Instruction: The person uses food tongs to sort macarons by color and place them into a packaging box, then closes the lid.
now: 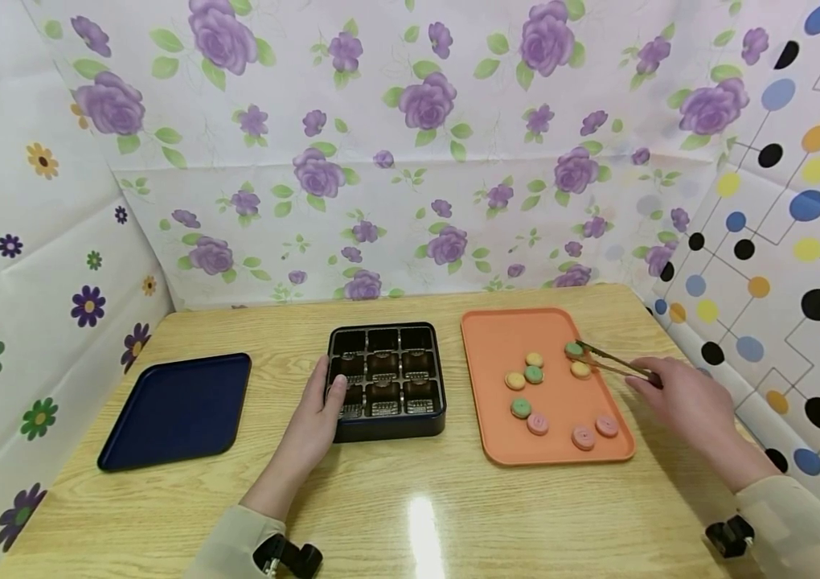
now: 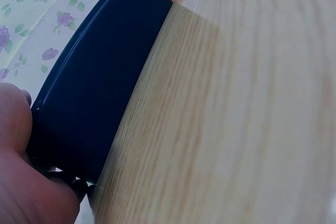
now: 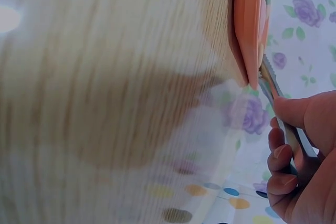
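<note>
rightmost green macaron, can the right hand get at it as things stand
Probably yes: the right hand holds the tongs with their tips at the green macaron, and no other macaron covers it.

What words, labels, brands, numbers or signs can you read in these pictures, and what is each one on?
None: no word, label, brand, number or sign can be read in any view.
Marks on the pink cookies: too small to make out.
Ridged patterns inside the dark box: too small to tell whether they include lettering.
The floral wall covering and dotted wall covering show printed patterns only.
</note>
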{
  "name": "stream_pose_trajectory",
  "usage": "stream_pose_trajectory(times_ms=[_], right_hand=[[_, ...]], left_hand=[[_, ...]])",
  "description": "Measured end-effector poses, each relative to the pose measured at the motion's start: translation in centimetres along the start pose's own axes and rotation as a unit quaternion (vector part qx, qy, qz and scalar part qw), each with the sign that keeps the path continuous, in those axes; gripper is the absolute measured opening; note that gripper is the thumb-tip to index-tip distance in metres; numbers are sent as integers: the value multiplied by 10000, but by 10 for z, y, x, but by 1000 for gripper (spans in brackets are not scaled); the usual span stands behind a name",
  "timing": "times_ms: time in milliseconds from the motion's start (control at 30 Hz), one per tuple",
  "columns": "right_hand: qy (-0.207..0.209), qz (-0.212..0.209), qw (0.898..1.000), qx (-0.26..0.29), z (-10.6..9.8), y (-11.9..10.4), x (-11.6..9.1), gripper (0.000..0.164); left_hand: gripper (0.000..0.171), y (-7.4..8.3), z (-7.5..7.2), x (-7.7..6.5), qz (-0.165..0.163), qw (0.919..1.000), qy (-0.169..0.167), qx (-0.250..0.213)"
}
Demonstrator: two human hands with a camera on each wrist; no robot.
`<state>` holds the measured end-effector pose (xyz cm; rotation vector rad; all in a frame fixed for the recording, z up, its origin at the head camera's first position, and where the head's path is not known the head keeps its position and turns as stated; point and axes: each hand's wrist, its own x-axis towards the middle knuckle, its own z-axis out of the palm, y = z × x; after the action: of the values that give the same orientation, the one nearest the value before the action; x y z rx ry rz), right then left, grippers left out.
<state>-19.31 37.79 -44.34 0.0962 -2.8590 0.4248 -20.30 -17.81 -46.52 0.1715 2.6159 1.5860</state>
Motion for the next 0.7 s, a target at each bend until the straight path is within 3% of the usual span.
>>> stream_pose_trajectory(times_ms=[700], right_hand=[[-146, 7, 9999, 78, 2, -5, 0, 33]], left_hand=[[84, -1, 0, 0, 34, 10000, 10, -2]])
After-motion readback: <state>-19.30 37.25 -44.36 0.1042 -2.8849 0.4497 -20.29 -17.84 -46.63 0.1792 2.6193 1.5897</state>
